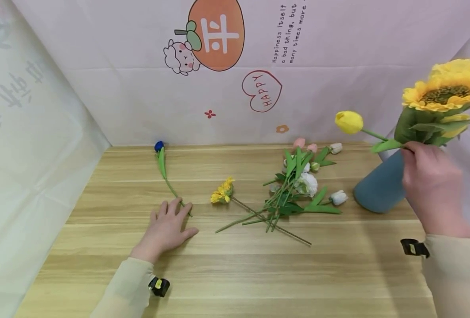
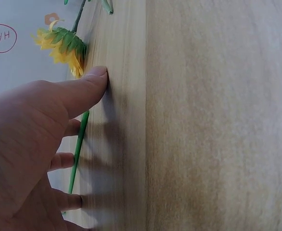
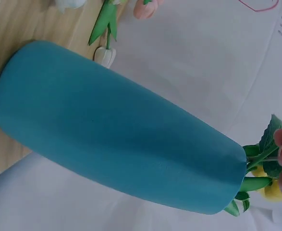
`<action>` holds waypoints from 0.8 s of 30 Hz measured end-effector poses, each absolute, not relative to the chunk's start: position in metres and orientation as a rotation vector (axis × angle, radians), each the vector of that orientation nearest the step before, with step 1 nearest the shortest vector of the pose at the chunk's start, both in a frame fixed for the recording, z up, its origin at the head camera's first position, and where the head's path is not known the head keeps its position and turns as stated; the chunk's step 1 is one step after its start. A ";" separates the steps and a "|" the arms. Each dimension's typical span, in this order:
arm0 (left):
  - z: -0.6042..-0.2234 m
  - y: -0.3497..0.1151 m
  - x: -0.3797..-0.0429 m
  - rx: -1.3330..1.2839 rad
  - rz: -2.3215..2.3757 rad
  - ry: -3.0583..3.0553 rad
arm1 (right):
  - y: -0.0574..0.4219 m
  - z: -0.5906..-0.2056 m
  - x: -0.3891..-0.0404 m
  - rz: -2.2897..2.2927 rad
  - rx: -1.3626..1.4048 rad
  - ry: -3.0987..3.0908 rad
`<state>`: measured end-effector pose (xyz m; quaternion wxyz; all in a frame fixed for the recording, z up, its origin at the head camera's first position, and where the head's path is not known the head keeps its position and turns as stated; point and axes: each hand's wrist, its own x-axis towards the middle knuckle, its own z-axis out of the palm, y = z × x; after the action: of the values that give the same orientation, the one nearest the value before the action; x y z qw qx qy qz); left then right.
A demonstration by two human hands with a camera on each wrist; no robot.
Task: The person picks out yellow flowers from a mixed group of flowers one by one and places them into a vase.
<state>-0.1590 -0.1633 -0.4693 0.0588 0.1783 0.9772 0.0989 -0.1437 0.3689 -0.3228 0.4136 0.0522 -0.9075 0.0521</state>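
Note:
A blue artificial tulip (image 1: 159, 147) lies at the left of the table. Over the lower end of its green stem (image 2: 79, 149) my left hand (image 1: 167, 227) rests with fingers spread, fingertips at the stem. On the right stands a blue vase (image 1: 379, 185), its mouth hidden behind my right hand (image 1: 435, 187) in the head view. Thumb and fingers there pinch the stem of a yellow tulip (image 1: 349, 122) just above the mouth, as the right wrist view also shows. Large sunflowers (image 1: 447, 93) rise from the vase behind that hand.
Mid-table lies a yellow daisy-like flower (image 1: 222, 192), its stem crossing a pile of others. That pile holds a white bloom (image 1: 307, 184), pink tulips (image 1: 299, 142) and white tulips (image 1: 338, 197). A printed white cloth (image 1: 139, 106) hangs along the table's back edge.

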 end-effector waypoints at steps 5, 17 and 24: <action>-0.470 -0.164 -0.160 0.541 0.303 2.947 | 0.373 -0.319 -0.146 0.225 0.033 -2.292; -0.468 -0.163 -0.159 0.543 0.302 2.942 | 0.382 -0.324 -0.146 0.212 -0.058 -2.212; -0.468 -0.163 -0.159 0.540 0.294 2.936 | 0.386 -0.329 -0.145 0.191 -0.119 -2.223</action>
<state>-0.1588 -0.1633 -0.4684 0.0707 0.1796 0.9763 0.0976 -0.1446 0.3862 -0.3293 0.4382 -0.0479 -0.8943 0.0768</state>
